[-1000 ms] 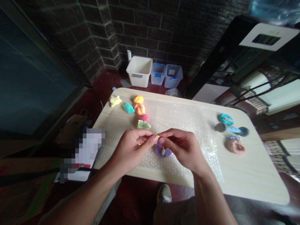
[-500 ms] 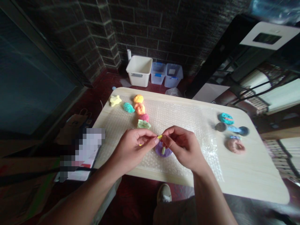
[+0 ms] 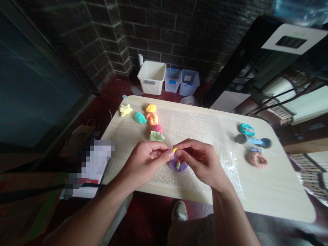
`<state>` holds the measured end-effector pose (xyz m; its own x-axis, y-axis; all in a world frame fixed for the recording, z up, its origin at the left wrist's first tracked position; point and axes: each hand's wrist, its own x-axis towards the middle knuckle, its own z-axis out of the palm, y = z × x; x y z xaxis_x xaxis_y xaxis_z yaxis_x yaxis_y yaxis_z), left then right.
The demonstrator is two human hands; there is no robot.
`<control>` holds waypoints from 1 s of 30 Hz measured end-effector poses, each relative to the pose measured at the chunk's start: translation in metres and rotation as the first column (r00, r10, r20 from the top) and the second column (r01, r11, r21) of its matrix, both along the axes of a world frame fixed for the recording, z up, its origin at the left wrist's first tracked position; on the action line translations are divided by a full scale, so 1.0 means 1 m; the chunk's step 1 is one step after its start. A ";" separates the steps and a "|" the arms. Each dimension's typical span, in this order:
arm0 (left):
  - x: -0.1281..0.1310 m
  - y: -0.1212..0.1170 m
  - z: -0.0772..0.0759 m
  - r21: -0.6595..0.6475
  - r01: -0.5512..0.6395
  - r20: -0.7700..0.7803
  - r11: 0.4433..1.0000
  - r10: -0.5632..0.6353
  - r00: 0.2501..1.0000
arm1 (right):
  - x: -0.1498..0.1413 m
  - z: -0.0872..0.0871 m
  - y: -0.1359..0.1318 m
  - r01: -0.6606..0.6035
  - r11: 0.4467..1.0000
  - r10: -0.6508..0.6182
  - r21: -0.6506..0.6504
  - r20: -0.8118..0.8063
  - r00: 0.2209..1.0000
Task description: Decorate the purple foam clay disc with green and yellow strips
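My left hand (image 3: 151,163) and my right hand (image 3: 198,160) meet over the near middle of the table. Between their thumbs and forefingers they pinch a small piece of yellow clay (image 3: 175,150), partly hidden by the fingertips. Just below lies a round, flat purple clay disc (image 3: 182,167) with a short pale green strip (image 3: 178,165) on it; my right fingers cover part of the disc. Beyond my left hand sits a pale green clay piece (image 3: 156,136), with a crimson lump (image 3: 158,128) right behind it.
Bubble wrap (image 3: 194,126) covers much of the wooden table (image 3: 284,191). Orange (image 3: 152,119), yellow-orange (image 3: 151,108), teal (image 3: 140,118) and pale yellow (image 3: 125,110) clay pieces lie far left. At right are a teal ball (image 3: 247,129), a dumbbell shape (image 3: 253,140) and a pinkish-brown piece (image 3: 257,159).
The yellow clay between my fingertips looks shorter and more bunched. Both hands stay nearly in place, with the right fingers shifting slightly.
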<state>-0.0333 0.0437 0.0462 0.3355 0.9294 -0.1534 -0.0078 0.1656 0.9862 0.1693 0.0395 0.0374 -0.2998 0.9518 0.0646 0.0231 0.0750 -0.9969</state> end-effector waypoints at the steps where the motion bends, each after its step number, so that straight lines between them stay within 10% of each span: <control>1: 0.000 0.000 0.001 -0.011 -0.006 0.018 1.000 0.006 1.000 | 0.000 0.000 0.000 0.012 1.000 -0.012 0.002 -0.007 1.000; 20: 0.003 0.000 0.003 -0.096 -0.082 0.116 0.992 0.093 0.989 | -0.003 -0.002 0.001 -0.022 0.999 0.024 0.025 -0.075 0.997; 30: 0.005 0.000 0.002 -0.113 -0.052 0.142 0.992 0.068 0.988 | 0.000 -0.001 0.005 0.010 0.970 -0.020 0.245 0.037 0.999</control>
